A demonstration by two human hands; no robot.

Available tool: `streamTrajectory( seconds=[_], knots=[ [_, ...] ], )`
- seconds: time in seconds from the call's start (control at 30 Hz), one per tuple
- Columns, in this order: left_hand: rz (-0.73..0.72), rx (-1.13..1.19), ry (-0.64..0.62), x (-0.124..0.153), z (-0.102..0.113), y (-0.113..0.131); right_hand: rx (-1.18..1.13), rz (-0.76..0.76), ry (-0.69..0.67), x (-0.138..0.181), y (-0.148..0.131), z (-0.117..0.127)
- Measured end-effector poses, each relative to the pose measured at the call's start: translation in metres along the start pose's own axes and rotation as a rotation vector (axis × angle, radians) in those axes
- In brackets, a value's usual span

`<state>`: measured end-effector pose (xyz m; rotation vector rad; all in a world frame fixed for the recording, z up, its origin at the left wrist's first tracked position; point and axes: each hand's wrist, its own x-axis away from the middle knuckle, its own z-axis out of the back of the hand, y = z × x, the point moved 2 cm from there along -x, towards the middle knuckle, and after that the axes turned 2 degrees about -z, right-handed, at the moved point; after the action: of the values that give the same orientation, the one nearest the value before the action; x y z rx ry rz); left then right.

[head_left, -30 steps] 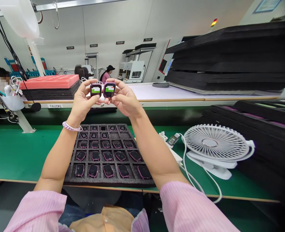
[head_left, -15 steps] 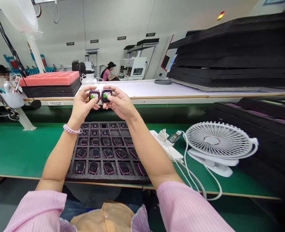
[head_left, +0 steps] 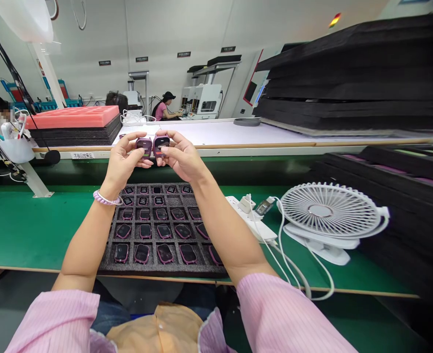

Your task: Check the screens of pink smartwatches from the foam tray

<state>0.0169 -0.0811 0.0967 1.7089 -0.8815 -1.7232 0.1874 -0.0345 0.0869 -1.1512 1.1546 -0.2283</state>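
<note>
My left hand (head_left: pixel 126 156) grips a purple-framed smartwatch (head_left: pixel 144 145) without a strap, its thumb on the lower screen. Close beside it, my right hand (head_left: pixel 181 154) pinches a second purple smartwatch (head_left: pixel 161 142), thumb also over the screen. Both watches are held upright above the bench, faces toward me, with mostly dark screens and small bright patches low down. Beneath my forearms lies a dark foam tray (head_left: pixel 152 268) with rows of similar watches in square pockets. A few pockets in its upper rows hold no watch. My right forearm covers part of the tray's right side.
To the right are a white power strip (head_left: pixel 255 223) with cables and a white fan (head_left: pixel 323 211). Black foam trays (head_left: pixel 348 83) are stacked on the shelf at right; pink foam (head_left: pixel 75 116) lies at left. A person (head_left: pixel 164 108) sits in the background.
Both watch screens have turned from a bright green and white display to mostly dark. My hands keep hold of the watches in nearly the same place. The view has shifted slightly.
</note>
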Motion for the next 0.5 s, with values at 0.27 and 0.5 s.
streamTrajectory(
  seconds=[0.27,0.5],
  knots=[
    [0.009,0.014,-0.003,0.002,-0.001,0.004,-0.036,0.002,-0.011,0.003,-0.003,-0.001],
    [-0.015,-0.013,-0.025,0.007,-0.002,0.014,0.033,0.029,0.006,0.009,-0.01,-0.005]
  ],
)
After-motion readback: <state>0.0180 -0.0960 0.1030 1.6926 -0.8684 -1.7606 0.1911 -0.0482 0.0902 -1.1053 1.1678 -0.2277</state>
